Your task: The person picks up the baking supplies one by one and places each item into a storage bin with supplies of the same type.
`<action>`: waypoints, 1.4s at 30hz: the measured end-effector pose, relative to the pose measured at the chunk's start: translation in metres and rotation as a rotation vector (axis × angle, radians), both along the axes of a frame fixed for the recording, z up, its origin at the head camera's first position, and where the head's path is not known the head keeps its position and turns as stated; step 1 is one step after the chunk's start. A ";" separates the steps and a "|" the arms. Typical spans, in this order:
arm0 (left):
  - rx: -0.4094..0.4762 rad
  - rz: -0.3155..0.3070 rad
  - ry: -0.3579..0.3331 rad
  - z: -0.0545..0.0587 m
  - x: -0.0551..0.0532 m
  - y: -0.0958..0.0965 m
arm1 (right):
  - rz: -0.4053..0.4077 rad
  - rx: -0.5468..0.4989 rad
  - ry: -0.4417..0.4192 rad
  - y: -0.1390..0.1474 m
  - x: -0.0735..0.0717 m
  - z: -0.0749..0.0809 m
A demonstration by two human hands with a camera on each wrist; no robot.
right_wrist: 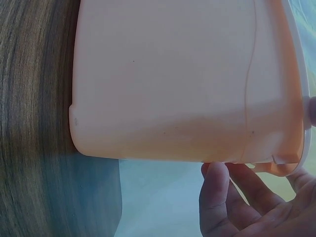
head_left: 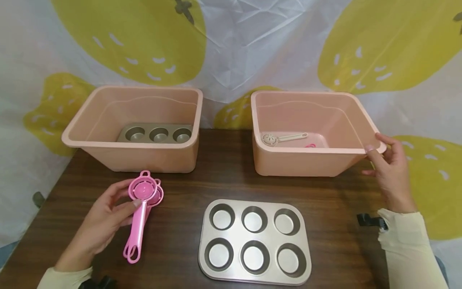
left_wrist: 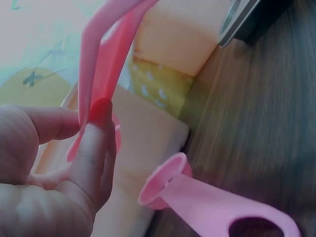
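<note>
My left hand (head_left: 108,218) pinches a pink egg separator (head_left: 143,188) between thumb and fingers, in front of the left bin. A second pink egg separator (left_wrist: 217,202) overlaps it in the head view; in the left wrist view it shows apart from the fingers. On the other side, my right hand (head_left: 393,172) grips the front right corner of the right pink bin (head_left: 296,162), thumb on the rim. Inside that bin lie a pale egg separator (head_left: 285,138) and a small pink piece (head_left: 310,145), mostly hidden by the front wall.
A metal muffin pan (head_left: 254,241) with several cups lies on the dark wooden table (head_left: 173,237), near its front. The left pink bin (head_left: 155,158) holds another muffin pan (head_left: 159,134), partly hidden. Behind both bins hangs a white cloth (head_left: 231,52) with yellow fruit prints.
</note>
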State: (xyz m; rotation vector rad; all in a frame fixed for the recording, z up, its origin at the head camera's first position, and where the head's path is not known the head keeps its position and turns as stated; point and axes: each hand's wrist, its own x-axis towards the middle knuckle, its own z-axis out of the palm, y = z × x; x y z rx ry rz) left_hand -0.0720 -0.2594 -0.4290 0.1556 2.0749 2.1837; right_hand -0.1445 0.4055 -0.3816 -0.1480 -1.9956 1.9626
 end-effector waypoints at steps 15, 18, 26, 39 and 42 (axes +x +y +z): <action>-0.115 -0.010 0.008 0.019 -0.002 0.027 | -0.008 0.011 -0.004 -0.002 0.000 0.001; -0.125 -0.015 0.016 0.019 -0.002 0.031 | -0.009 0.005 -0.001 -0.003 0.000 0.000; -0.194 -0.043 0.026 0.027 -0.006 0.045 | -0.021 -0.025 0.013 -0.005 0.000 0.001; -0.228 -0.099 0.015 0.050 -0.025 0.079 | -0.007 0.005 -0.005 -0.002 0.000 0.001; -0.239 -0.110 0.039 0.053 -0.030 0.087 | -0.006 -0.002 -0.004 -0.002 0.000 0.001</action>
